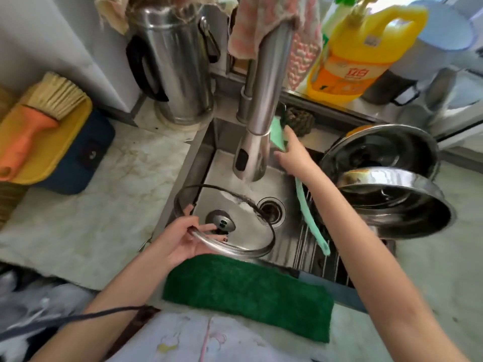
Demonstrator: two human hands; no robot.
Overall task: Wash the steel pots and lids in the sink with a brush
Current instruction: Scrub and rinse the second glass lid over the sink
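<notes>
Lid (230, 223) rim pinched, L hand (183, 239) grip; R hand (295, 155) over brush (310, 215), prob touching, grip: can't tell.

Reaches in from the near left with the bare left forearm. Grips the near-left rim of the lid (243, 231) with the left hand (183, 239), palm up, thumb above, fingers beneath. Extends the bare right arm from the near right toward the far centre. Closes the right hand (294, 155) on the brush (311, 212), back of hand up, index finger pointing far.
</notes>
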